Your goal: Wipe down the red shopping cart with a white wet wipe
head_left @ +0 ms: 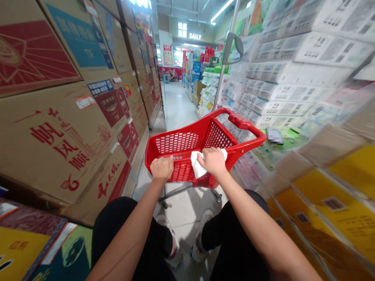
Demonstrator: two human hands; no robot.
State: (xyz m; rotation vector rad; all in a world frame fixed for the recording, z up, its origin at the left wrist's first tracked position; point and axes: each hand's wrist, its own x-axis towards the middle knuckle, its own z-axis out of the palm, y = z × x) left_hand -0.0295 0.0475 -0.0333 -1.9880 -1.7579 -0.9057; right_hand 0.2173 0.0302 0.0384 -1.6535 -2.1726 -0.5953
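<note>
A red plastic shopping cart (178, 141) stands sideways right before me, its handle end to the right. My left hand (163, 168) is closed around the cart's near rim towards its left end. Farther right along the same rim, my right hand (214, 160) is closed on a white cloth (198, 165), which lies folded over the cart's edge; whether it is cloth or paper is hard to tell. The part of the basket that shows through has nothing visible in it. My palms and the rim under them are hidden.
Stacked cardboard boxes (55, 144) wall the left side. Packs of tissue paper (288, 91) and yellow boxes (331, 195) rise on the right. A metal pole (220, 88) with a grey handle stands behind the cart. The tiled aisle floor (178, 101) runs ahead between shelves.
</note>
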